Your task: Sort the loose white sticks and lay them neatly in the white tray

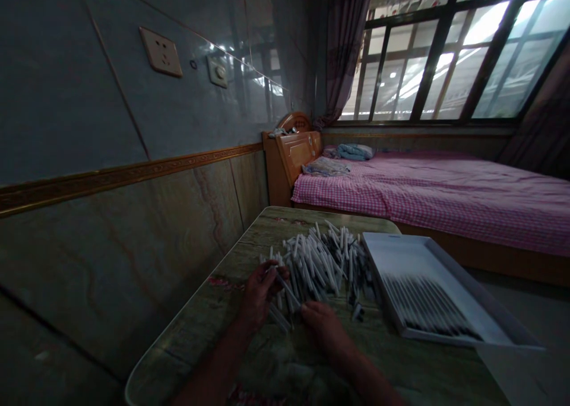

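Note:
A loose heap of thin white sticks [320, 263], some with dark ends, lies on the marble-patterned table [231, 257]. My left hand [260, 293] is at the heap's left side, its fingers shut on at least one white stick [287, 290]. My right hand [323, 326] rests at the heap's near edge, fingers extended, with no stick visibly held. To the right, a white tray [423, 287] holds a neat row of sticks [425, 305] lying side by side, dark tips towards the near end.
The table's left edge runs close to a tiled wall with a power socket [160, 51] and a wall switch [217, 72]. Beyond the table stands a bed with a pink checked sheet [436, 198], below a curtained window [445, 56].

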